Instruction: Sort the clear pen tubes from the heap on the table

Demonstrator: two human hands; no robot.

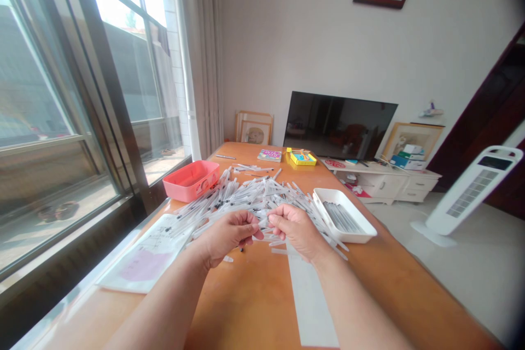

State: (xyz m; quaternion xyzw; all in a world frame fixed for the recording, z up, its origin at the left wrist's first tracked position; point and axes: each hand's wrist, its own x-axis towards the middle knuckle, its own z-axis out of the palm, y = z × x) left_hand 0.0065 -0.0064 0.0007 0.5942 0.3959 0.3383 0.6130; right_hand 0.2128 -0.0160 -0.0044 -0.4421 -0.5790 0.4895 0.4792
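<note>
My left hand (238,231) and my right hand (296,229) are close together in front of a heap of translucent pen parts (250,194). The fingers of both are pinched; whatever is between them is too small to make out. Black caps or tips show among the pale tubes. Right of the heap, a white tray (367,227) holds a row of grey pens or pen tubes (342,217). A red plastic basket (186,188) stands at its left. Under my right wrist lies a white paper strip (309,301).
A printed sheet (143,262) lies on the wooden table's left side. Farther back are a pen (226,157), a colourful booklet (269,155) and a yellow box (302,159). A window (123,49) borders the left; a tower fan (471,191) stands at right.
</note>
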